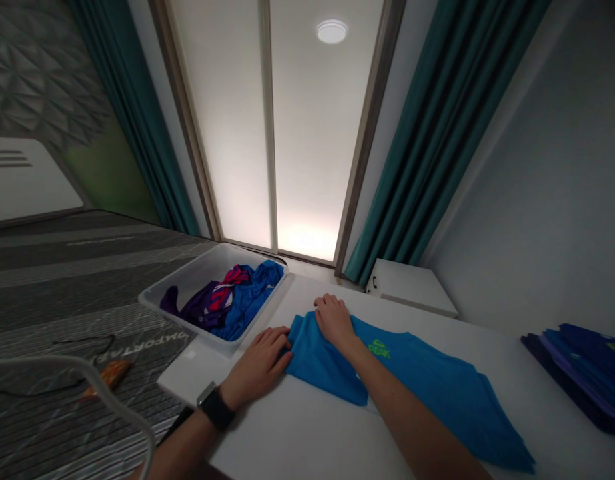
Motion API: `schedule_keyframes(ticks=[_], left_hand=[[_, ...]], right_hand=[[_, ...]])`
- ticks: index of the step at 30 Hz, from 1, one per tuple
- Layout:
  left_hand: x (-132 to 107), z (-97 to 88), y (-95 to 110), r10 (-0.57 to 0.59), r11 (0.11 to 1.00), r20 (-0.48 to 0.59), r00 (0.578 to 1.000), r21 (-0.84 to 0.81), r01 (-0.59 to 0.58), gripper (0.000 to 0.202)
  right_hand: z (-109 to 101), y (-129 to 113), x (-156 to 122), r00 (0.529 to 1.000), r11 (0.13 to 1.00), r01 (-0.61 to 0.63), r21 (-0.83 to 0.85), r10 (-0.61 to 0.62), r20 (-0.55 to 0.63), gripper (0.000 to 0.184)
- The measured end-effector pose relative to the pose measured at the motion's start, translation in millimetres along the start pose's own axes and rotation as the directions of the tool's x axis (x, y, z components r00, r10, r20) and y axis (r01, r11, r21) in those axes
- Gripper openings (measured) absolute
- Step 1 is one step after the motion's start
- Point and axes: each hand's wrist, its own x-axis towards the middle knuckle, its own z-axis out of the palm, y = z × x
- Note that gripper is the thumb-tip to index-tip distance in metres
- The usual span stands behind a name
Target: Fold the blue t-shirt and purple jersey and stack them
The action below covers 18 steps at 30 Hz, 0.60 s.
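In the head view, a bright blue cloth shirt with a green PEAK logo (432, 380) lies across the smooth white tabletop (297, 433), stretching from the middle toward the near right, its left end folded over. The left hand (261, 359), with a black square-faced watch (216, 405) on its wrist, rests at the shirt's left edge, fingers touching the cloth. The right hand (334, 321) lies over the far edge of the folded part, fingers slightly bent. The fingertips are partly hidden in dim light, so I cannot tell whether either hand pinches the fabric or merely presses on it. To the far left, a translucent white plastic bin (180, 325) holds a loose heap of purple, red-striped and blue clothes (237, 297). At the right edge of the scene sits a stack of folded dark blue and purple clothes (580, 377), well apart from both hands. Beyond the table's far side stands a low white cabinet (412, 287).
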Motion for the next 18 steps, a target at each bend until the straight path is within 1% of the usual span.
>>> schedule_keyframes(ticks=[2,4,7,9,11,13,18], left_hand=[[0.1,0.8,-0.4,0.002,1.000,-0.010,1.000,0.002,-0.002,0.015],[0.0,2.1,-1.4,0.003,1.000,-0.017,1.000,0.001,-0.003,0.014],[-0.2,4.3,-3.3,0.005,1.000,-0.027,1.000,0.007,-0.005,0.013],[-0.3,5.1,-4.0,0.006,1.000,-0.026,1.000,0.016,-0.005,0.012],[-0.3,4.9,-3.7,0.009,1.000,-0.020,1.000,0.023,-0.009,0.014],[0.1,3.8,-2.8,0.019,1.000,-0.017,1.000,0.018,-0.019,0.019],[0.1,2.9,-3.9,-0.003,0.999,-0.047,0.999,-0.034,0.002,0.030]], right_hand=[[-6.7,-5.4,-11.6,0.999,0.999,0.034,0.009,-0.034,-0.033,0.030],[-9.5,-11.9,-28.1,0.993,0.993,0.111,0.035,-0.109,-0.039,0.034],[-3.6,-19.5,-54.7,0.970,0.966,0.243,0.093,-0.241,-0.025,0.044],[4.2,-21.8,-67.5,0.956,0.948,0.287,0.137,-0.293,0.021,0.052],[11.1,-22.2,-74.0,0.948,0.940,0.293,0.175,-0.310,0.073,0.058],[14.8,-22.0,-75.7,0.947,0.939,0.284,0.196,-0.307,0.098,0.059],[13.9,-20.8,-73.2,0.945,0.935,0.284,0.212,-0.310,0.100,0.058]])
